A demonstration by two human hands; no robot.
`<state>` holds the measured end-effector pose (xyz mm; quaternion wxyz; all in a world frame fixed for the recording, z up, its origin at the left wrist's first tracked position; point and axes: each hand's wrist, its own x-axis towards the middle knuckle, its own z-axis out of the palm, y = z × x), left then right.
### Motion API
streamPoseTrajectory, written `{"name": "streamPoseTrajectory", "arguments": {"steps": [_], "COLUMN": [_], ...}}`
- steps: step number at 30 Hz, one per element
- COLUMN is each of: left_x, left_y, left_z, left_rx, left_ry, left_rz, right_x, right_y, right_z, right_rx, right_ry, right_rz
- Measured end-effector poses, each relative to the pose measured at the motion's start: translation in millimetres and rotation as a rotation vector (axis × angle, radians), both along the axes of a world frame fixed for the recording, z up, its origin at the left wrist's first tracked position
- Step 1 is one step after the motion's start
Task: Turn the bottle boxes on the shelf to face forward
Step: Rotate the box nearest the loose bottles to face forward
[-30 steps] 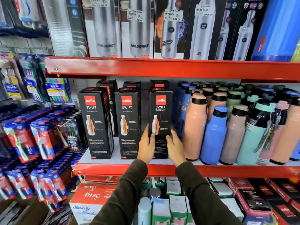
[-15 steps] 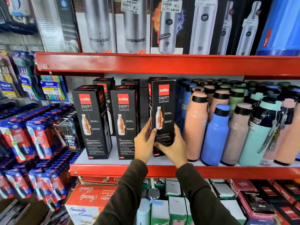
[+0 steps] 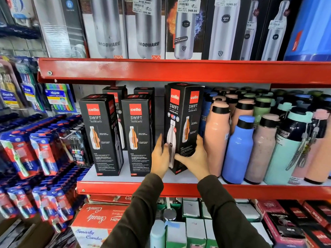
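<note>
Three black Cello Swift bottle boxes stand at the front of the middle shelf (image 3: 179, 179). The left box (image 3: 100, 133) and the middle box (image 3: 138, 135) face me. The right box (image 3: 181, 113) is lifted and turned corner-on, so two of its printed sides show. My right hand (image 3: 194, 158) grips its lower right side and bottom. Against its lower left edge lies my left hand (image 3: 160, 155), fingers up. More black boxes (image 3: 114, 92) stand behind the front row, mostly hidden.
Loose peach, blue, pink and mint bottles (image 3: 238, 147) crowd the shelf right beside the held box. Steel-bottle boxes (image 3: 148, 27) fill the upper shelf above a red rail (image 3: 161, 68). Toothbrush packs (image 3: 35, 151) hang at the left. Cartons sit below.
The right box has been lifted off the shelf and rotated between both hands, from facing flat forward to corner-on. The view has shifted closer and slightly up.
</note>
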<state>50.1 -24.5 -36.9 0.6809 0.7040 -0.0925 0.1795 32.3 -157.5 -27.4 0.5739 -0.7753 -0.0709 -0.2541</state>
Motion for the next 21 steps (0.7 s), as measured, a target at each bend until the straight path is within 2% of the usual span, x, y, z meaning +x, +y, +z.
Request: {"name": "streamPoseTrajectory", "arguments": {"steps": [8,13,21], "left_x": [3.4,0.4,3.2], "left_y": [12.4,11.8,6.3], "left_z": [-12.6,-21.5,-33.7], "left_rx": [-0.107,-0.066,0.038], "left_ry": [0.017,-0.017,-0.035], "left_rz": [-0.103,-0.048,0.023], "right_x": [6.4,5.6,10.3], "right_y": [-8.1,-7.1,-4.6], "right_z": [-6.8,-6.8,-17.3], "right_rx": [-0.093,-0.142,-0.199], "right_ry": [0.073,0.047,0.077], "right_rz": [0.106,0.171,0.144]}}
